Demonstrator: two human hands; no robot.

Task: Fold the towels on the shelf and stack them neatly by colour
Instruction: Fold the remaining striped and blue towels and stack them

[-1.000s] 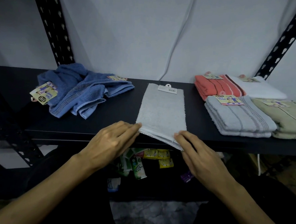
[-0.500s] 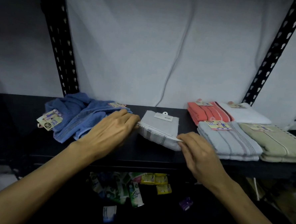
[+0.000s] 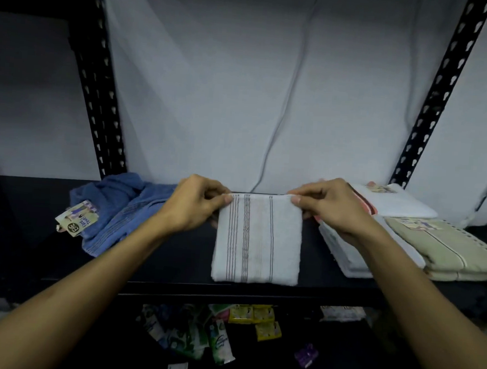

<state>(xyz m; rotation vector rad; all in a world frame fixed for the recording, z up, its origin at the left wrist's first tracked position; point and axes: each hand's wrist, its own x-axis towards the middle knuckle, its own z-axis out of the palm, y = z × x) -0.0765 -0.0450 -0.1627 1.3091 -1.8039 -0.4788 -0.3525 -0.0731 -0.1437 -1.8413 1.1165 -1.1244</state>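
Towel, pale grey with dark stripes [image 3: 257, 239]: it lies folded at the middle of the shelf [image 3: 175, 254], its near fold close to the shelf's front edge and its far edge held at both corners. The left hand [image 3: 195, 205] pinches the far left corner between thumb and fingertips; the right hand [image 3: 330, 208] pinches the far right corner the same way. Both grips are clamped on the towel, not apart.

Step in hand, by judgement: the fold is being finished by laying the far edge square over the layer beneath.

To do it well:
- Keep both corners level, so the stripes run straight from front to back.
- Match the upper edges to the lower ones before letting go; a skewed corner will show in the stack.
- Lower both corners together, then press the cloth flat from the fold outward.
- Terry cloth is likely soft and springy, so expect it to lift unless it is smoothed down.

Toward the right end of the shelf lie folded towels: a pale grey one [image 3: 343, 256] nearest the towel in hand, an olive one [image 3: 446, 248] beside it at the right end, a white one [image 3: 392, 202] behind, and a coral one of which only a sliver shows. The matching grey pile is the probable destination. Toward the left end, a blue towel [image 3: 112, 210] lies crumpled with its card label [image 3: 76, 221], not yet folded.
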